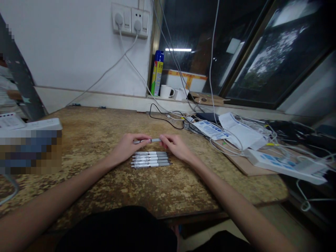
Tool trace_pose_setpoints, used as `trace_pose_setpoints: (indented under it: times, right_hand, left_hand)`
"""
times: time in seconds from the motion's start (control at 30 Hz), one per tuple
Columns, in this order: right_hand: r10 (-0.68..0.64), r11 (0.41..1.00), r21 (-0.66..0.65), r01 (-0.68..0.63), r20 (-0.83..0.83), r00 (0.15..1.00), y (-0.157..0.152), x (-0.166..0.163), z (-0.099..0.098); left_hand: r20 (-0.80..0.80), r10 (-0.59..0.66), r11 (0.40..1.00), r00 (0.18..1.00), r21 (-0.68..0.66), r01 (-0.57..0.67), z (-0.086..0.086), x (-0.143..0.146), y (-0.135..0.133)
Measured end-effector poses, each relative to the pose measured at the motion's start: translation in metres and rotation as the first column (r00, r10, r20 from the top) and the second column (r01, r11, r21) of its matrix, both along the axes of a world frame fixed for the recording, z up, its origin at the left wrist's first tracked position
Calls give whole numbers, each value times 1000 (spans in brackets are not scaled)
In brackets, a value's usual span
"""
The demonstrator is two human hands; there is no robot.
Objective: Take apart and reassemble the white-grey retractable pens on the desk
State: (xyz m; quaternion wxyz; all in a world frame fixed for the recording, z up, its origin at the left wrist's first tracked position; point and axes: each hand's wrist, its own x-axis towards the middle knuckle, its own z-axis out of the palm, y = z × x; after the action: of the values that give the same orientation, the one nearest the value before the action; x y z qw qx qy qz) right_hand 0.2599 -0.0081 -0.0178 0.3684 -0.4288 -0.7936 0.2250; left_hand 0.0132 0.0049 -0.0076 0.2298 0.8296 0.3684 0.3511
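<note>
Between my two hands lies a white and grey pen (155, 140), held level just above or on the worn wooden table (105, 196). My left hand (130, 144) pinches its left part between thumb and fingers. The fingertips of my right hand (174, 144) close on its right end, hiding the tip. Closer to me, several similar pens (151, 160) lie side by side in a neat row, their clear ends to the left and grey grips with dark tips to the right.
Papers (241, 131), tangled cables and a white power strip (286, 166) crowd the table's right side. A black cord (168, 122) curls at the back. On the window sill stand a spray can (157, 73) and a white mug (166, 91). A white box-like object (44, 124) sits at far left.
</note>
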Motion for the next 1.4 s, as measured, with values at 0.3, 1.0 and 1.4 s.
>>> trace_pose_setpoints:
  times: [0.3, 1.0, 1.4]
  right_hand:
    - [7, 997, 71, -5, -37, 999, 1, 3, -9]
    - [-7, 998, 56, 7, 8, 1000, 2, 3, -17]
    - [-29, 999, 30, 29, -7, 1000, -3, 4, -13]
  left_hand:
    - [19, 4, 999, 1000, -36, -4, -3, 0, 2]
    - [70, -63, 993, 996, -97, 70, -13, -1, 12]
    - [111, -192, 967, 975, -151, 207, -17, 1, 17]
